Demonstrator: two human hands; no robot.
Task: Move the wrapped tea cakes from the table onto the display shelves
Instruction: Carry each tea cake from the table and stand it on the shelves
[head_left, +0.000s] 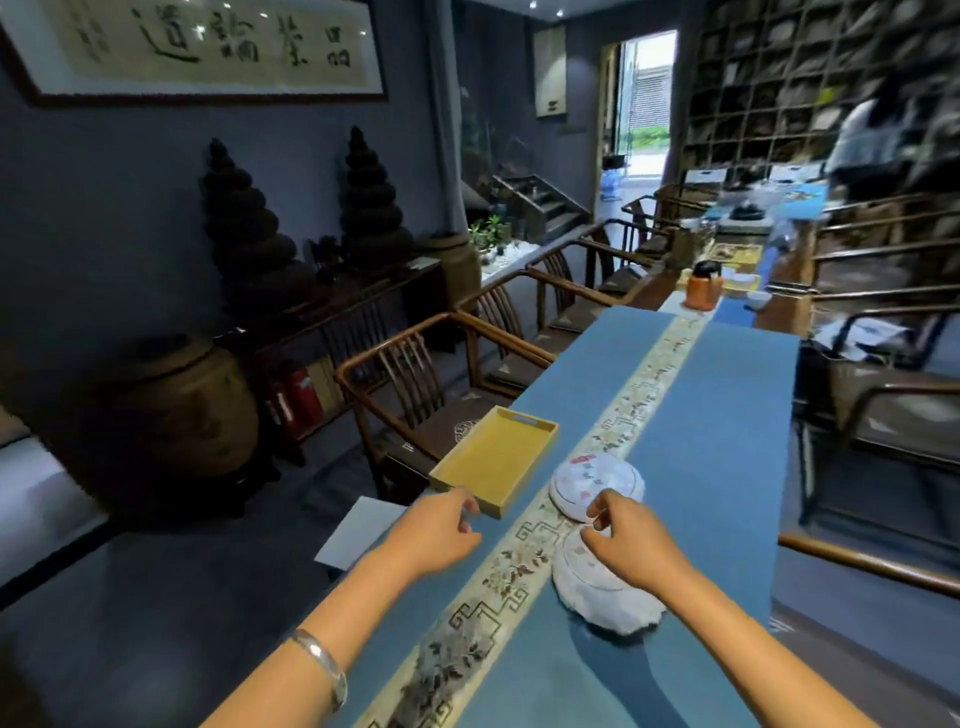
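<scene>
On the blue worktop two wrapped tea cakes lie touching: far cake, near cake. Right hand hovers over them, fingers curled, grasping nothing visibly. Left hand hangs relaxed beside a yellow tray.

This is a tea shop or tea house. A long table under a blue cloth with an embroidered runner is lined with wooden armchairs, and a framed calligraphy scroll hangs on the dark wall. Grid display shelves fill the far right wall, wrapped tea cakes lie on the table, and big clay jars stand along the left.
</scene>
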